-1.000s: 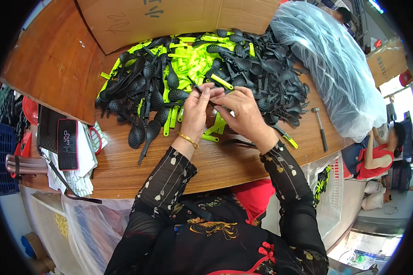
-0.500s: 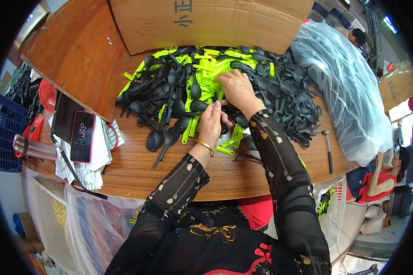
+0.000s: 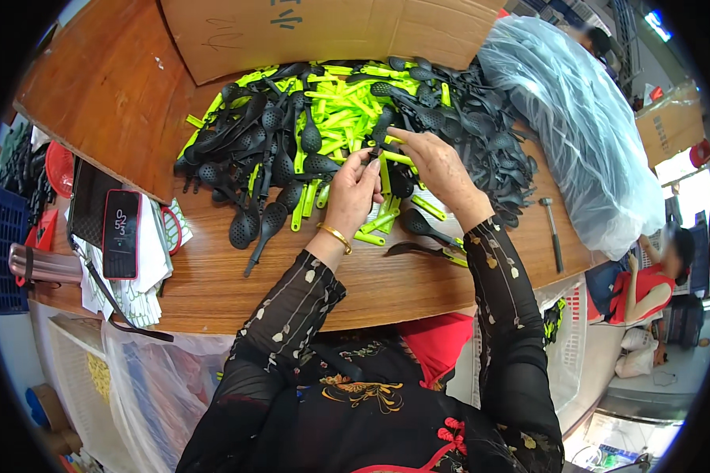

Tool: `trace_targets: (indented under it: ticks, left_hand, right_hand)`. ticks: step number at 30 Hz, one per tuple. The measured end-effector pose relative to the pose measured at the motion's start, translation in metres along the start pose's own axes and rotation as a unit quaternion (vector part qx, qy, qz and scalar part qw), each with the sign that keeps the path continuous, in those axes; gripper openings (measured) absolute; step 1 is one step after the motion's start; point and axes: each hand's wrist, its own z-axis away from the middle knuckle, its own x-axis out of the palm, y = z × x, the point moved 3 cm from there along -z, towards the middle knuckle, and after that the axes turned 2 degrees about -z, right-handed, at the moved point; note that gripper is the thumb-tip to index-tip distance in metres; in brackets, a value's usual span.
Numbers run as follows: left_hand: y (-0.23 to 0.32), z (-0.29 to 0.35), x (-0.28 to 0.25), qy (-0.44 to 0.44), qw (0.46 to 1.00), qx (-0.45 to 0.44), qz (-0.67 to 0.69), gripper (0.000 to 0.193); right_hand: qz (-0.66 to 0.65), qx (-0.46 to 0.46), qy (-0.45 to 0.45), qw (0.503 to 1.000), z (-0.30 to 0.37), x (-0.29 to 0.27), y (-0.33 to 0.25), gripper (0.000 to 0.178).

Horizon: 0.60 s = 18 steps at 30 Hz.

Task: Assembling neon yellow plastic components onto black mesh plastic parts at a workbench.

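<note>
My left hand (image 3: 355, 188) is closed, thumb and forefinger pinching the stem of a black spoon (image 3: 383, 124) whose bowl points away from me. Close on its right, my right hand (image 3: 442, 169) is closed over a lime-green handle (image 3: 399, 157), with the fingers partly hiding it. The two hands nearly meet at the stem's end. Beyond them spreads a heap of loose lime-green handles (image 3: 341, 110), flanked by black slotted and solid spoon heads (image 3: 252, 138). By my right wrist lie a black spoon with a green handle (image 3: 422, 226) and another dark utensil (image 3: 410, 249).
A cardboard box (image 3: 331, 35) stands behind the heap. A clear plastic bag (image 3: 568, 126) bulges at the right, near a small hammer (image 3: 552, 232). On the left are a phone (image 3: 122, 235), papers (image 3: 138, 298) and a metal flask (image 3: 47, 264). A person in red (image 3: 647, 288) sits far right.
My right hand has drawn back from the green pile toward my left hand, now with a green handle. My left hand now shows a black spoon's stem. The whole view has shifted slightly.
</note>
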Motion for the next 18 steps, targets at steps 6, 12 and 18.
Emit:
trace_targets:
  ticks: [6,12,18]
  left_hand:
    - [-0.002,0.016,0.021,-0.026,0.996,0.039,-0.079,0.029]
    - [0.011,0.031,0.040,-0.027,0.974,0.085,-0.211,0.020]
    - [0.019,0.033,0.044,-0.022,0.955,0.104,-0.278,0.021]
  right_hand:
    - [-0.204,0.181,-0.052,0.961,0.038,-0.031,-0.009,0.026]
    - [-0.074,0.041,-0.026,0.996,0.050,-0.059,-0.017,0.018]
    - [0.003,0.002,-0.041,0.999,0.044,-0.069,-0.028,0.011]
